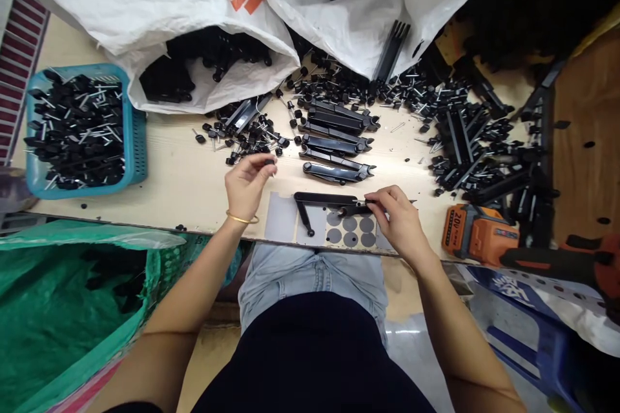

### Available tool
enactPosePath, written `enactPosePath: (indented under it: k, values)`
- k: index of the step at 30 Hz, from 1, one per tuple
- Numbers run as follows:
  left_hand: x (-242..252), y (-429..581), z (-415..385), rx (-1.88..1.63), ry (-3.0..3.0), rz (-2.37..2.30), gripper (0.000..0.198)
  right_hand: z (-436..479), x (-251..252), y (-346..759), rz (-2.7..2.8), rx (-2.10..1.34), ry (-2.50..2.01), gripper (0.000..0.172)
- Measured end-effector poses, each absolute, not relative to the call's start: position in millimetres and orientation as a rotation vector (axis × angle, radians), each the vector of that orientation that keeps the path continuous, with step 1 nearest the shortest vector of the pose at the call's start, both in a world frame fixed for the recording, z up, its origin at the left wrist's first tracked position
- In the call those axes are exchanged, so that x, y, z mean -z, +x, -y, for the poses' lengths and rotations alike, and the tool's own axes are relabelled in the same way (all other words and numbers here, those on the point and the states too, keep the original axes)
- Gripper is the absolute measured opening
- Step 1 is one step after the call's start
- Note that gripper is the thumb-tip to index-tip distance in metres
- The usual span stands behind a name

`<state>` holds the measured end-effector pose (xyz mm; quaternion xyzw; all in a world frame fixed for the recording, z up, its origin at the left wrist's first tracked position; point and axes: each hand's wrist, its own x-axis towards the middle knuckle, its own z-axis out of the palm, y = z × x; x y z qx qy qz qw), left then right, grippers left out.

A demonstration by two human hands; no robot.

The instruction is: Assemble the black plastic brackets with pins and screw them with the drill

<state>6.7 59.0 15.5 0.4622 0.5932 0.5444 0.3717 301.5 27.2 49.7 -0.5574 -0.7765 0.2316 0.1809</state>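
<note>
My left hand [248,184] is raised over the table left of the stacked parts, its fingertips pinching a small black knob. Near the table's front edge, the fingers of my right hand [394,210] are closed on the right end of a black folding arm [327,199]. That arm lies bent, with one segment angled down to the left, over a sheet of grey round pads [349,237]. Behind it several folded black arms [336,144] lie in a row. Loose knobs with metal pins [264,137] are heaped behind my left hand.
A blue basket [138,142] of pinned knobs stands at the left. White sacks [217,87] of black parts line the back. More black parts [460,135] are piled at the right, behind an orange cordless tool [472,232]. A green sack [43,310] hangs front left.
</note>
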Motion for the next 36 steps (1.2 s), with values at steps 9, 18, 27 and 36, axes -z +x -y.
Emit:
enactPosePath:
  k: [9,18,27,36]
  values:
    - [7.6,36.5,-28.6,-1.318,0.804,-1.375,0.038,-36.2,-48.2,277.3,2.454,-0.630,-1.632,0.022]
    - [9.6,41.4,-22.9,-1.290,1.070,-1.436,0.030,-26.0,-25.6,279.5,2.209,-0.548,-1.560,0.027]
    - [12.7,35.5,-23.2,-1.309,1.149,-1.386,0.028,-18.1,-11.8,280.9,2.165,-0.448,-1.476,0.029]
    - [12.3,28.9,-17.7,-1.292,1.201,-1.418,0.023,-20.4,-10.8,282.2,2.136,-0.474,-1.414,0.028]
